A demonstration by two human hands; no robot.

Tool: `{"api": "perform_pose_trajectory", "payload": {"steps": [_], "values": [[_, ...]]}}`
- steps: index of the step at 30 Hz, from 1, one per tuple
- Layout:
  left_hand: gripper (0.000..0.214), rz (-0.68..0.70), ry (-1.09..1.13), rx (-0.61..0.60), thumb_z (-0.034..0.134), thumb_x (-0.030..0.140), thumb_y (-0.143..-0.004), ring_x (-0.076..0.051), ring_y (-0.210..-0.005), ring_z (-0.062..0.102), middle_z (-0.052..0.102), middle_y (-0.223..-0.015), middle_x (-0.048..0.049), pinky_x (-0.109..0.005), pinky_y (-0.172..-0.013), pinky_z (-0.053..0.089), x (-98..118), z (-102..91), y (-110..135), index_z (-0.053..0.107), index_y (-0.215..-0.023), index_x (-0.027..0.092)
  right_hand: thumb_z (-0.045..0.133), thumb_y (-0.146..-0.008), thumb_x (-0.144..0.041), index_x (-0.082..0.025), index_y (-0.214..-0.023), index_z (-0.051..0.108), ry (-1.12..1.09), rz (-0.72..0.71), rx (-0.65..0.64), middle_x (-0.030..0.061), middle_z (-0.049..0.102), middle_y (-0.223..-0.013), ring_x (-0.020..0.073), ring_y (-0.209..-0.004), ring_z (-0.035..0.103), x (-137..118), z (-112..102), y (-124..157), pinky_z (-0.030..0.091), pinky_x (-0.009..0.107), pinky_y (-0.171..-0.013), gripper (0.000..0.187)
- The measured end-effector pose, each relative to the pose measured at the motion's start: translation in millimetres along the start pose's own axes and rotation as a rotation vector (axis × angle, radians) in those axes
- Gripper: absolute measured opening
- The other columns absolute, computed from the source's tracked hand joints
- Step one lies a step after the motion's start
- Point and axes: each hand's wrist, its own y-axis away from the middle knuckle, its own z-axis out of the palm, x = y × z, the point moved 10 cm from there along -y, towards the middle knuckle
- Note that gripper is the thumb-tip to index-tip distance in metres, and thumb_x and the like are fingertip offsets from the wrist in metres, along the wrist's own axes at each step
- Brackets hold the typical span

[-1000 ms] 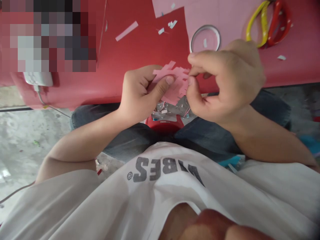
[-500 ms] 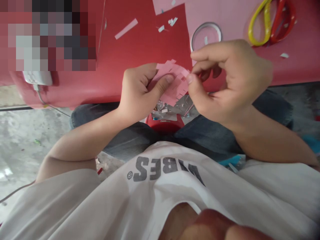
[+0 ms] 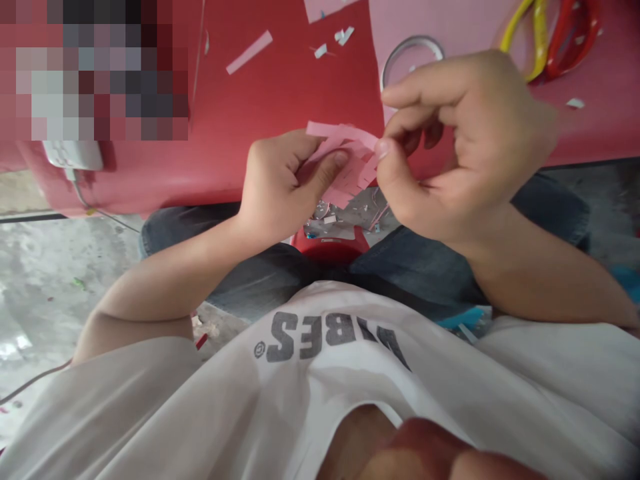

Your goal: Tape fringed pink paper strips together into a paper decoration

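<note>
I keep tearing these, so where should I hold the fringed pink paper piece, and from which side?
Pinch the pink paper piece at its uncut part, where the left hand clamps it under the thumb, coming from the left. The cut strips fan out toward the right hand and look flimsy, so from that side probably take only one strip end.

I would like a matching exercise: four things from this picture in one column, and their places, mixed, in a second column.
1 pink paper cut-out
2 tape ring
3 scissor handles
4 red container

a on the table, top right
b held in the left hand
c below the table edge
d on the table, beyond the right hand

Pairs: 1-b; 2-d; 3-a; 4-c
</note>
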Motion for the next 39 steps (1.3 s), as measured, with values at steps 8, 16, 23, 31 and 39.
{"api": "perform_pose_trajectory", "payload": {"steps": [8,16,23,31,39], "values": [[0.052,0.0,0.067,0.009,0.078,0.058,-0.091,-0.014,-0.062,0.055,0.054,-0.058,0.0007,-0.031,-0.06,0.044,-12,1.7,2,0.056,-0.06,0.022,0.059,-0.094,-0.022,-0.026,-0.122,0.063,0.158,-0.092,-0.005,-0.001,0.075,-0.093,0.0169,-0.076,0.069,-7,4,-1,0.061,0.035,-0.079,0.029],[0.064,0.041,0.08,0.058,0.079,0.061,-0.089,-0.012,-0.052,0.036,0.045,-0.054,0.002,-0.035,-0.053,0.03,-9,-2.9,0,0.04,-0.056,0.022,0.057,-0.093,-0.024,-0.028,-0.122,0.062,0.207,-0.116,0.013,-0.0026,0.074,-0.092,0.0162,-0.076,0.071,-9,2,1,0.062,0.034,-0.077,0.029],[0.055,0.072,0.17,0.028,0.079,0.07,-0.084,-0.01,-0.05,0.026,0.036,-0.054,0.0036,-0.03,-0.049,0.031,-7,1.4,-3,0.063,-0.063,0.021,0.062,-0.092,-0.027,-0.023,-0.114,0.069,0.103,-0.157,0.151,-0.0008,0.074,-0.086,0.0186,-0.078,0.071,-11,-12,-2,0.058,0.034,-0.073,0.023],[0.052,0.084,0.177,0.091,0.082,0.06,-0.086,-0.009,-0.049,0.026,0.04,-0.052,0.0033,-0.029,-0.046,0.024,-3,-4.0,-4,0.062,-0.06,0.02,0.066,-0.093,-0.026,-0.025,-0.11,0.07,-0.019,-0.064,0.157,0.0002,0.075,-0.089,0.0188,-0.08,0.072,0,-6,2,0.059,0.034,-0.072,0.017],[0.06,0.048,0.201,0.058,0.081,0.068,-0.083,-0.008,-0.051,0.021,0.033,-0.054,0.0044,-0.031,-0.046,0.019,-12,0.2,-5,0.053,-0.06,0.02,0.068,-0.087,-0.023,-0.03,-0.115,0.067,-0.001,-0.111,0.123,-0.0014,0.077,-0.096,0.0175,-0.081,0.072,1,-2,3,0.059,0.034,-0.076,0.029]]}}
